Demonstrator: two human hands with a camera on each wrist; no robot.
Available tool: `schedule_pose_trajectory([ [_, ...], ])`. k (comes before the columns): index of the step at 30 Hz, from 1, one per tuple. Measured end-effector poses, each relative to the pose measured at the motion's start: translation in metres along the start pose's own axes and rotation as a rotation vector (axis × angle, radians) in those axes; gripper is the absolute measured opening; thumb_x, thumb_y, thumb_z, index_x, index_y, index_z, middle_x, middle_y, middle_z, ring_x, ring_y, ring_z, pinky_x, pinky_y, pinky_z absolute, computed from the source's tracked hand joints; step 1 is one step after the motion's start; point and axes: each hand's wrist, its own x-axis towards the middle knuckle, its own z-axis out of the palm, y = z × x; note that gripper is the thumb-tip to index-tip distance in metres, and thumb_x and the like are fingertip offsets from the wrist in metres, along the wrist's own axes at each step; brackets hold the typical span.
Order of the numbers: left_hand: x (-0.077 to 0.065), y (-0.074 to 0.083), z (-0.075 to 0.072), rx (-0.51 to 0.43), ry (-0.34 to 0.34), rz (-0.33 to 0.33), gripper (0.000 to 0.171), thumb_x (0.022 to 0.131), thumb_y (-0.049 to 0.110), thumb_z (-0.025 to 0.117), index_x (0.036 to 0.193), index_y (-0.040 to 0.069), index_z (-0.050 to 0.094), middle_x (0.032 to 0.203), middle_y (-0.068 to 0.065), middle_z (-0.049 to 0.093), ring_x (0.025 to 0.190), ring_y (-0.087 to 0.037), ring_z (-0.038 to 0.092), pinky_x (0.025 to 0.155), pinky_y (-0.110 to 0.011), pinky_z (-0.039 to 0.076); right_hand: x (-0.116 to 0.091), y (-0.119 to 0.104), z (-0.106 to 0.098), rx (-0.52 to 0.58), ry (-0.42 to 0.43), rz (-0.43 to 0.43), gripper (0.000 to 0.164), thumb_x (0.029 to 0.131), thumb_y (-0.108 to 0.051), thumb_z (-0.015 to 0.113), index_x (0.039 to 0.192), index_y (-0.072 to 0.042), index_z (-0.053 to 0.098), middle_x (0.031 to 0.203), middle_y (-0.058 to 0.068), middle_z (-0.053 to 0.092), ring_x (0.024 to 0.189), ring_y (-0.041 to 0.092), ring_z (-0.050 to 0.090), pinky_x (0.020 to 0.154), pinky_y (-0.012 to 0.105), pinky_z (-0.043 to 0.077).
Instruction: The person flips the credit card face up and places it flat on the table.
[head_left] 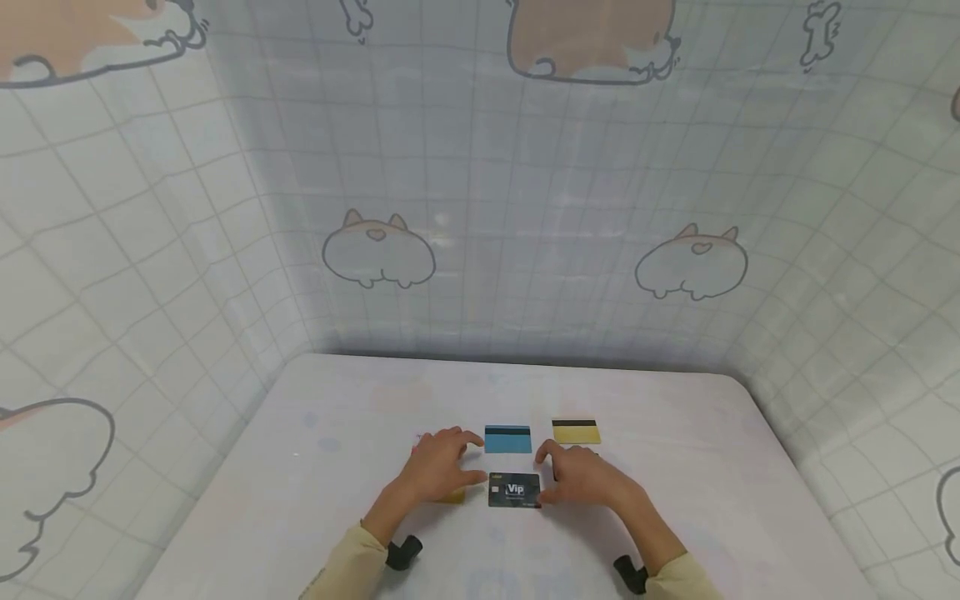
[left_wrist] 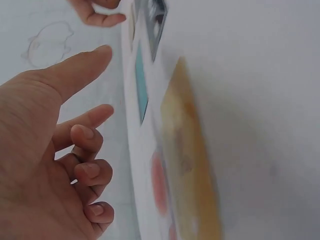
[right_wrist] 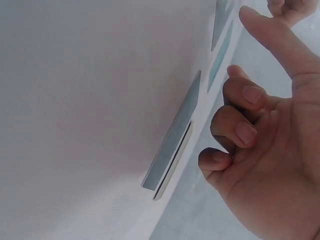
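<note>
A black card with "Vip" on it lies flat on the table between both hands. Beyond it is a blue card with a dark stripe. My left hand hovers left of these cards, thumb and index finger spread, holding nothing. Below that hand lies a gold card, beside a card with red marks. My right hand is at the black card's right edge, its thumb tip close to the corner; contact is unclear. It holds nothing. A grey-looking card lies below it, mostly hidden in the head view.
A yellow card with a dark stripe lies beyond the right hand. The white table is enclosed by patterned fabric walls at the back and sides. Small black fittings sit at both wrists.
</note>
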Motion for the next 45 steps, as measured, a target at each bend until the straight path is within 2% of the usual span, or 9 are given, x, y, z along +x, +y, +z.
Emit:
schedule_pose_trajectory([
  [5,0.004,-0.009,-0.011,-0.038,0.065,-0.019,0.051,0.087,0.052,0.074,0.128,0.023,0.066,0.083,0.007,0.058,0.079,-0.011,0.05,0.087,-0.047,0.045,0.002,0.002,-0.004,0.021,0.02,-0.028,0.058,0.079,-0.04,0.085,0.124,-0.018,0.056,0.075,-0.008,0.056,0.063,0.01,0.051,0.058,0.028,0.042],
  [9,0.008,-0.014,-0.015,-0.059,0.088,-0.058,0.052,0.087,0.052,0.073,0.13,0.024,0.064,0.088,0.007,0.058,0.082,-0.011,0.05,0.093,-0.049,0.045,0.005,0.002,-0.007,0.026,0.037,-0.029,0.059,0.081,-0.04,0.083,0.127,-0.019,0.055,0.076,-0.007,0.057,0.063,0.01,0.051,0.058,0.028,0.043],
  [13,0.013,-0.02,-0.015,-0.069,0.094,-0.089,0.052,0.088,0.051,0.073,0.132,0.025,0.064,0.089,0.004,0.059,0.08,-0.012,0.051,0.093,-0.048,0.045,0.009,0.002,-0.009,0.043,0.058,-0.009,0.06,0.082,-0.041,0.082,0.13,-0.018,0.054,0.08,-0.006,0.058,0.065,0.011,0.052,0.059,0.029,0.045],
  [20,0.025,-0.027,-0.015,-0.074,0.122,-0.092,0.049,0.089,0.046,0.075,0.13,0.023,0.066,0.082,0.005,0.055,0.073,-0.013,0.048,0.079,-0.041,0.04,0.021,0.008,-0.013,0.049,0.119,0.005,0.061,0.084,-0.044,0.08,0.133,-0.018,0.055,0.077,-0.006,0.058,0.063,0.012,0.053,0.057,0.029,0.045],
  [25,0.032,-0.029,-0.014,-0.056,0.087,-0.101,0.051,0.087,0.047,0.076,0.131,0.023,0.065,0.087,0.005,0.058,0.078,-0.013,0.049,0.082,-0.042,0.04,0.031,0.013,-0.013,0.069,0.136,0.019,0.061,0.084,-0.044,0.08,0.134,-0.018,0.056,0.075,-0.005,0.057,0.062,0.012,0.052,0.056,0.03,0.044],
  [33,0.043,-0.026,-0.006,-0.016,0.019,-0.1,0.056,0.084,0.049,0.078,0.132,0.024,0.065,0.085,0.006,0.056,0.079,-0.013,0.049,0.084,-0.043,0.04,0.046,0.02,-0.009,0.052,0.146,0.042,0.064,0.083,-0.045,0.081,0.137,-0.02,0.058,0.078,-0.006,0.058,0.067,0.012,0.052,0.059,0.029,0.045],
  [39,0.05,-0.021,0.004,0.031,-0.011,-0.103,0.058,0.082,0.05,0.08,0.132,0.024,0.065,0.095,0.006,0.063,0.084,-0.013,0.052,0.091,-0.049,0.042,0.052,0.019,-0.008,0.05,0.144,0.027,0.062,0.083,-0.041,0.081,0.137,-0.018,0.059,0.077,-0.005,0.059,0.068,0.013,0.052,0.06,0.03,0.044],
  [45,0.054,-0.018,0.011,0.015,-0.04,-0.122,0.057,0.082,0.049,0.079,0.132,0.024,0.065,0.097,0.005,0.063,0.087,-0.015,0.052,0.097,-0.051,0.041,0.058,0.02,-0.005,0.033,0.127,0.018,0.06,0.085,-0.039,0.08,0.138,-0.019,0.06,0.076,-0.006,0.059,0.069,0.013,0.053,0.063,0.031,0.044],
])
